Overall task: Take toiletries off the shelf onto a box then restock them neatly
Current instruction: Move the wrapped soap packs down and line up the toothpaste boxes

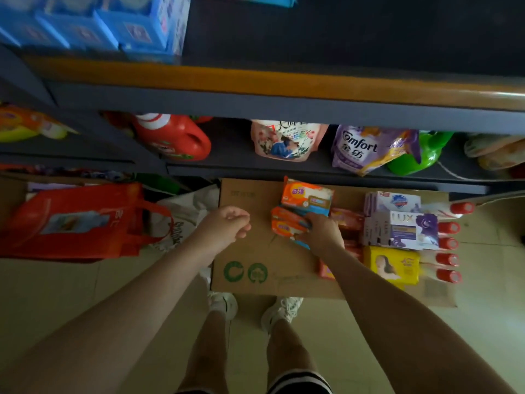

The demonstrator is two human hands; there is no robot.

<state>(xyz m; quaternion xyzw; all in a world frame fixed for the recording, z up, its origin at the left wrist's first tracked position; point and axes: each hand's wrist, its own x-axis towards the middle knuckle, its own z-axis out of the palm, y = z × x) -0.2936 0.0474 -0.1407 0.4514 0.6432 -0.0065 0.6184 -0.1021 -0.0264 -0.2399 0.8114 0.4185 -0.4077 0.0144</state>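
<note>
A flat cardboard box (pixel 250 251) lies on the floor under the shelf. On it my right hand (pixel 321 233) grips an orange soap pack (pixel 285 224), with a second orange pack (pixel 306 196) just behind it. My left hand (pixel 227 227) hovers over the box's left part, fingers loosely curled, holding nothing. To the right on the box lie a white and purple soap box (pixel 395 201), a purple LUX box (pixel 409 230), a yellow soap pack (pixel 393 264) and a row of red caps (pixel 449 243). Flat orange-red packs (pixel 348 218) lie partly under my right arm.
The dark upper shelf (pixel 341 38) is bare on the right, with blue packs (pixel 93 24) at its left. The lower shelf holds a red jug (pixel 173 137), a pink pouch (pixel 284 140), a purple Comfort pouch (pixel 360 149) and a green jug (pixel 417 155). A red bag (pixel 71 220) stands left.
</note>
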